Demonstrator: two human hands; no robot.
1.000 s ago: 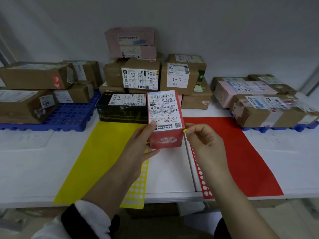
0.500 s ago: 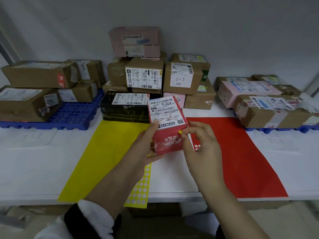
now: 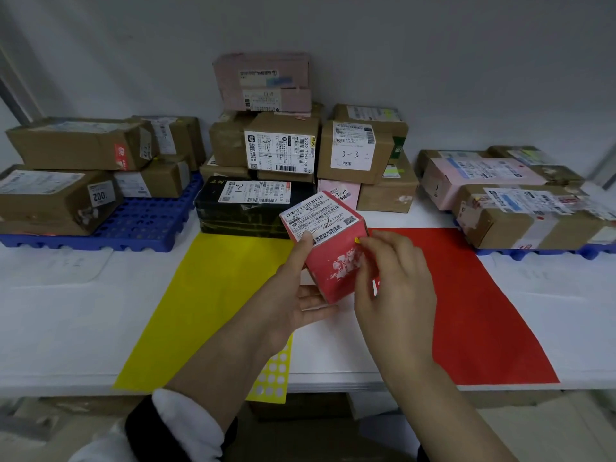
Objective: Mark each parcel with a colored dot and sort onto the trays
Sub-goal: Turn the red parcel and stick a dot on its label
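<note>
head: hands (image 3: 293, 305) (image 3: 396, 295) hold parcel (image 3: 333, 265) (dot (image 3: 357, 240) touching)

The desk (image 3: 66, 311) lies open along its front, bearing a flat yellow sheet (image 3: 200, 311) and red sheet (image 3: 473, 311). Stacked parcels (image 3: 283, 148) wall off the back centre. The loaded left tray (image 3: 150, 225) and right tray (image 3: 533, 253) fill both back corners.

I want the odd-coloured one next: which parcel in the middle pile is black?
The flat black parcel lying at the pile's front left, just behind the yellow sheet; the rest there are brown or pink.
</note>
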